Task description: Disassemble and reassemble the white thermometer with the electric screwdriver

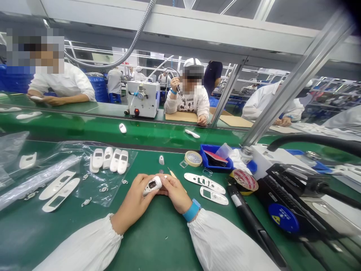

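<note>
My left hand [135, 199] and my right hand [175, 192] meet over the green bench and together grip a small white plastic device shell [152, 185] with a dark window. Fingers of both hands curl round it. A thin wooden stick [172, 173] pokes out just behind my right hand, which wears a blue wristband [192, 210]. Two flat white cover plates [204, 181] lie just right of my right hand. A row of white shells [109, 160] rests on a clear plastic bag [98, 177] to the left.
Tape rolls [193, 158] [244, 180], a blue tray [216, 158] and a black machine [296, 199] crowd the right. Long white covers [58, 190] lie at left. A green conveyor [113, 128] runs behind. Other people work across it beside a white machine [143, 98].
</note>
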{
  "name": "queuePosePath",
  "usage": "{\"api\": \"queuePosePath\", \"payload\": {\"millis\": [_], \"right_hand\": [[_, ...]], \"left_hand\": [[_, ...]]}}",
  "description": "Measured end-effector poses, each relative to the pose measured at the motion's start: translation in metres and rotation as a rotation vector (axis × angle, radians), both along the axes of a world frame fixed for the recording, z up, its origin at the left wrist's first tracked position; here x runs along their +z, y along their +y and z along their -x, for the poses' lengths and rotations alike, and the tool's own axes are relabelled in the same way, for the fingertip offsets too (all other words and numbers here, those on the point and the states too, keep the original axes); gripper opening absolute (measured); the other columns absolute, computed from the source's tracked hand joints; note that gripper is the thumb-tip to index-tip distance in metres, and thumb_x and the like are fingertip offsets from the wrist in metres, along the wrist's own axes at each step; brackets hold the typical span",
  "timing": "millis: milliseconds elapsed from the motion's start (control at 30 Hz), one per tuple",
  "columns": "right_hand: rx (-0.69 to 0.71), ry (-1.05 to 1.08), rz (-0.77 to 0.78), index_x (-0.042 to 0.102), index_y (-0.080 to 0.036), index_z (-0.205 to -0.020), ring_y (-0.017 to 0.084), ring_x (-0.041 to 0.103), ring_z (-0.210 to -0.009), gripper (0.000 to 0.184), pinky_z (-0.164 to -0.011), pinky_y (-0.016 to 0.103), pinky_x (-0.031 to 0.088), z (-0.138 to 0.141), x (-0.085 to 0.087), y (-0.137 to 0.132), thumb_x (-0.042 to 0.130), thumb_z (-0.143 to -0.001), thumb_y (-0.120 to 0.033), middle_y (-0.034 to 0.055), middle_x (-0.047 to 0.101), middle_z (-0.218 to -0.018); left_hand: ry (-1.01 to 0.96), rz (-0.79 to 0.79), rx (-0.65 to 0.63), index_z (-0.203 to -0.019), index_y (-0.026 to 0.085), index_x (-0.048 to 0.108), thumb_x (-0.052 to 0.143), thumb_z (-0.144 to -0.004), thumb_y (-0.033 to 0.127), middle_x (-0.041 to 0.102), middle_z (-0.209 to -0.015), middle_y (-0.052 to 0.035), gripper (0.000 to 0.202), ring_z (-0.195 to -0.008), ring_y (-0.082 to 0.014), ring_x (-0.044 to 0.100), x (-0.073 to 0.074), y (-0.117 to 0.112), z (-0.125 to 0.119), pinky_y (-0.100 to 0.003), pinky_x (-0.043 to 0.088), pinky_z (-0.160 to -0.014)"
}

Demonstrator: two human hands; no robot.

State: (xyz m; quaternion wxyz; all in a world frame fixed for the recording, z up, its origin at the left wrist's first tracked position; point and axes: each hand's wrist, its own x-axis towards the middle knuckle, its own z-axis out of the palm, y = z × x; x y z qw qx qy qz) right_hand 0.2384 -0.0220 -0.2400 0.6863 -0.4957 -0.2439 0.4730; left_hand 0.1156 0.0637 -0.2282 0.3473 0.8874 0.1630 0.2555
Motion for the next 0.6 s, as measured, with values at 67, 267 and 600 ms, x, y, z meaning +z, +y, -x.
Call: {"api": "queuePosePath", "payload": {"millis": [67, 267, 600], "right_hand": [[-0.009, 0.006, 0.005, 0.061, -0.017, -0.092, 0.014, 0.06, -0.071, 0.049, -0.067, 0.028, 0.048, 0.0, -0.001, 0.0, 0.064, -0.062, -0.056, 0.0019, 0.063, -0.077], [-0.092, 0.017, 0.074, 0.061, -0.015, -0.095, 0.013, 0.059, -0.069, 0.053, -0.068, 0.028, 0.049, -0.005, -0.006, 0.001, 0.066, -0.06, -0.055, 0.0027, 0.063, -0.078], [-0.12, 0.003, 0.082, 0.061, -0.016, -0.092, 0.01, 0.057, -0.06, 0.043, -0.058, 0.025, 0.048, -0.008, -0.005, -0.002, 0.063, -0.065, -0.05, 0.0017, 0.061, -0.074]], "left_hand": [[-0.008, 0.016, 0.004, -0.114, 0.026, 0.05, 0.046, -0.084, 0.03, 0.051, -0.104, -0.0056, 0.03, -0.097, -0.0189, 0.052, 0.001, 0.001, -0.001, -0.031, 0.044, -0.083], [-0.115, 0.287, 0.21, -0.112, 0.02, 0.052, 0.051, -0.078, 0.046, 0.055, -0.107, -0.0069, 0.043, -0.098, -0.0215, 0.052, 0.007, 0.019, 0.0, -0.034, 0.042, -0.085], [-0.027, 0.722, 0.189, -0.103, 0.01, 0.052, 0.059, -0.072, 0.037, 0.061, -0.083, -0.0082, 0.042, -0.073, -0.018, 0.061, 0.003, 0.061, -0.031, -0.031, 0.05, -0.068]]}}
